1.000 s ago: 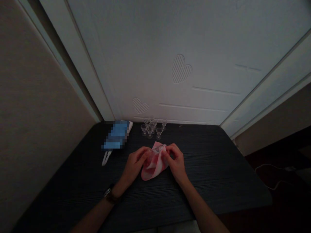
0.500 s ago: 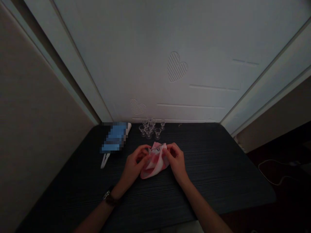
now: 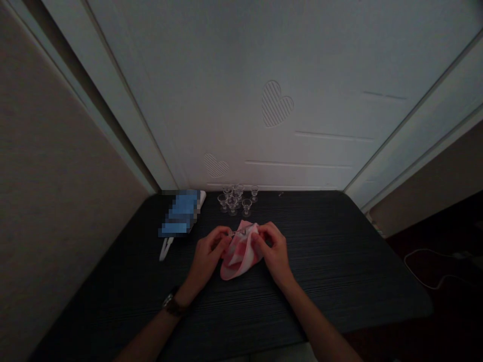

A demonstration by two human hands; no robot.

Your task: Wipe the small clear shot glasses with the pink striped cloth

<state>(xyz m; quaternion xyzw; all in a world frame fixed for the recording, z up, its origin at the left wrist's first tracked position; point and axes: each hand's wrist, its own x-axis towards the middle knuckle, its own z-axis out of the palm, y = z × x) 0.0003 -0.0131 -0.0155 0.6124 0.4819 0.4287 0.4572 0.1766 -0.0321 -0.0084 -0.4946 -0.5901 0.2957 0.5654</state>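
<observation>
A pink and white cloth (image 3: 239,254) is bunched between both of my hands over the dark table (image 3: 339,271). A small clear glass (image 3: 242,232) lies wrapped in its top fold. My left hand (image 3: 208,255), with a watch on its wrist, pinches the cloth and glass from the left. My right hand (image 3: 272,250) grips the cloth from the right with curled fingers. Both hands are closed. Much of the glass is hidden by cloth and fingers.
Several small clear stemmed glasses (image 3: 236,198) stand in a cluster at the back of the table, by a white door (image 3: 271,100) with heart shapes. A blurred blue item (image 3: 181,213) and a white object (image 3: 165,247) lie back left. A cable (image 3: 433,266) runs on the floor at right.
The hands and cloth stay in almost the same place; the fingers shift slightly around the wrapped glass. The view has wobbled a little.
</observation>
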